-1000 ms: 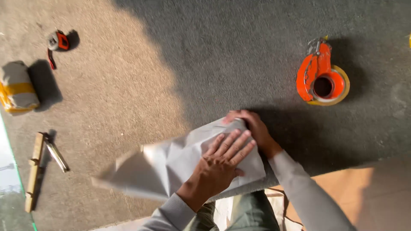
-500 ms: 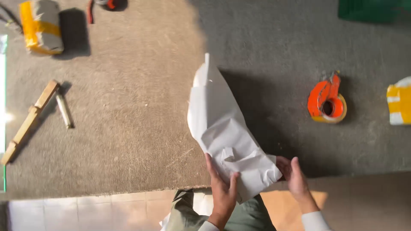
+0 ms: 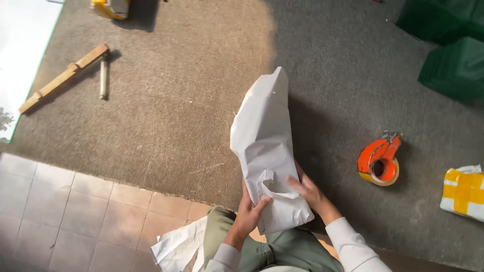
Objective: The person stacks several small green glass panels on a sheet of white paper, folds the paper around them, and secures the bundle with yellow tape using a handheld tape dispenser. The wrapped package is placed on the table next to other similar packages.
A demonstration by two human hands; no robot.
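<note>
- I have the parcel (image 3: 264, 146), a long bundle wrapped in white paper, standing on end over the carpet (image 3: 166, 116), its top pointing to about 12 o'clock and its bottom at my lap.
- My left hand (image 3: 248, 214) is clenched on the lower end from 7 o'clock, thumb over the crumpled paper flap.
- My right hand (image 3: 308, 190) grasps the same end from 4 o'clock, fingers pressed flat on the wrap.
- The paper looks thin and creased, so I judge it soft on the outside and apt to tear or slide if pinched alone.
- It holds its shape upright, so something firmer likely sits inside; I would call it light to middling in weight.
- Best hold, I think, is around the body with a palm each side, not by the loose top corner, which would only crumple.
- The tape dispenser (image 3: 379, 162), orange, lies on the carpet at 3 o'clock, near but apart from the parcel.
- A taped package (image 3: 464, 193) with yellow bands sits farther off at 3 o'clock.
- A wooden stick (image 3: 63, 78) lies well apart at 10 o'clock.
- Loose white paper (image 3: 176, 247) lies by my knee at 7 o'clock.
</note>
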